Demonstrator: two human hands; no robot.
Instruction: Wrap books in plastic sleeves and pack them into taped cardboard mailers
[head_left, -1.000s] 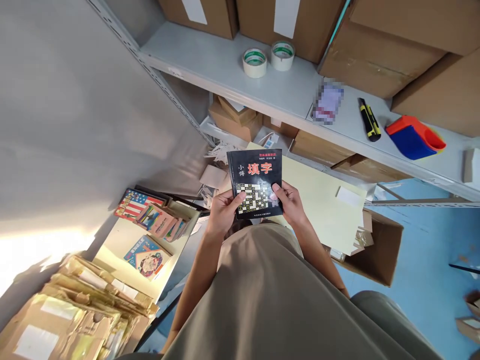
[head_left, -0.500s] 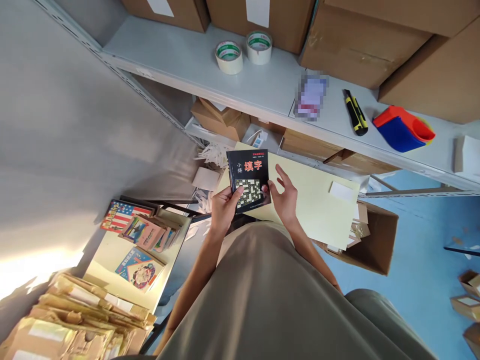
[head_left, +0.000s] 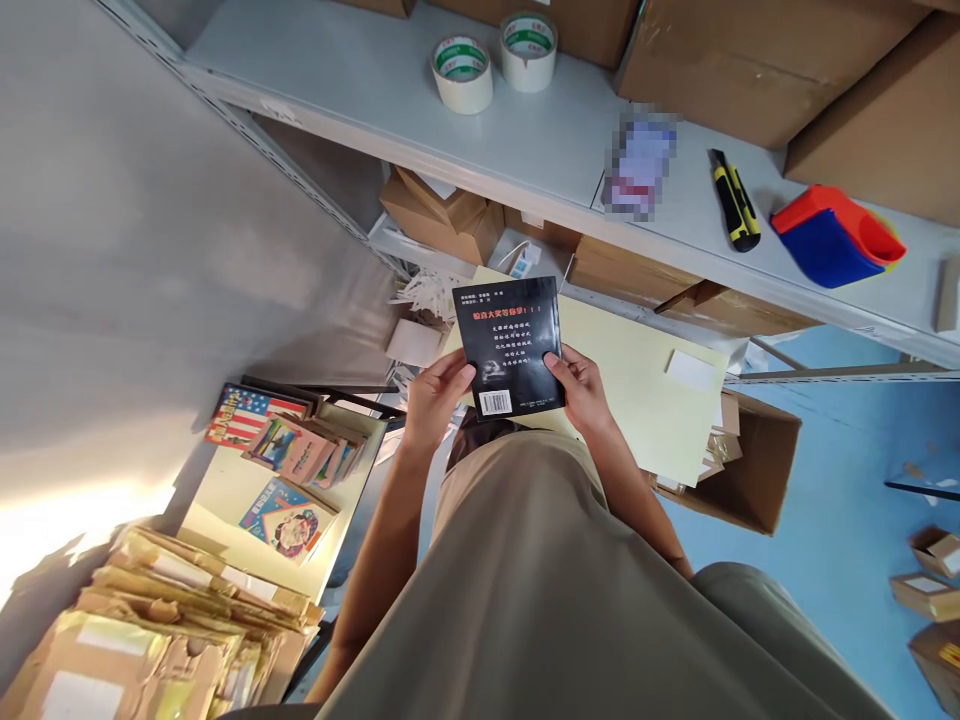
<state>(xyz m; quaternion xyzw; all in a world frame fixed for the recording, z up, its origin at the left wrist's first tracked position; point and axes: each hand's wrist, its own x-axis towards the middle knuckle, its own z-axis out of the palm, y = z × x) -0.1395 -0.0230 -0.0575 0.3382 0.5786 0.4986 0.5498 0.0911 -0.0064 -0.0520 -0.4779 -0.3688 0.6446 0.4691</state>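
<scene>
Close to the person's belly, the left hand [head_left: 431,395] and the right hand [head_left: 583,392] both grasp a thin black book [head_left: 511,340]. Each hand pinches one lower corner, with the thumb on the cover. The book is in the air, with the back cover and its barcode facing up.

The grip is only at the lower edge, and the upper part of the book has no support. I think that if one thumb loosens, the book can tip forward and slip out. The soft cover can also bend at the corners under the thumbs.

Just under the book lies a pale yellow sheet [head_left: 637,390]. A fallen book may slide off it, into the paper scraps [head_left: 427,295] at the left or toward the open cardboard box [head_left: 757,470] at the right, where it would be hard to find.

Farther away, on the grey shelf [head_left: 360,80], a utility knife [head_left: 735,200] lies beside a red and blue container [head_left: 832,240], and two tape rolls [head_left: 462,72] stand further left. I cannot tell if the blade is out; if it is, a careless reach there could meet it.
</scene>
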